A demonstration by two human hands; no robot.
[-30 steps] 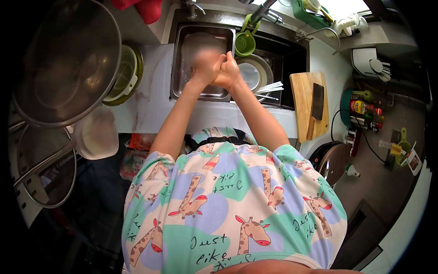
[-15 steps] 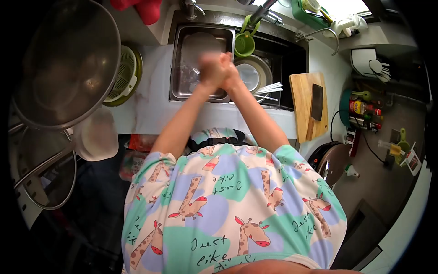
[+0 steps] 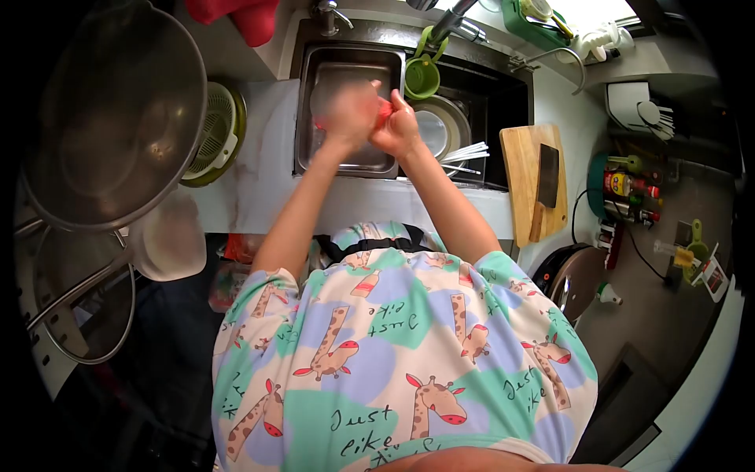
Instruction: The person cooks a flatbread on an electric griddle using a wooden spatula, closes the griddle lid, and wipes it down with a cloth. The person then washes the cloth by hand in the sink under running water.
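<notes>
Over the left basin of the sink (image 3: 301,149), my left hand (image 3: 350,116) is smeared by blur, and its fingers are hard to make out. A red thing (image 3: 384,112) shows between my two hands, with a bit of red also at the far side of the left one; its kind cannot be told. My right hand (image 3: 399,132) curls around the red thing from the right, thumb raised. Right of the hands, the other basin holds a round bowl (image 3: 456,118), a pale dish (image 3: 429,130) and several white sticks (image 3: 465,156).
A green cup (image 3: 422,77) hangs near the tap (image 3: 452,20). On the right lies a cutting board (image 3: 519,169) with a cleaver (image 3: 547,177). A large metal wok or pan (image 3: 118,118) and a white-green colander (image 3: 216,130) stand on the left.
My hands were pressed together; now they are slightly apart, the left a little further left and the right lower. Red has come into sight between them.
</notes>
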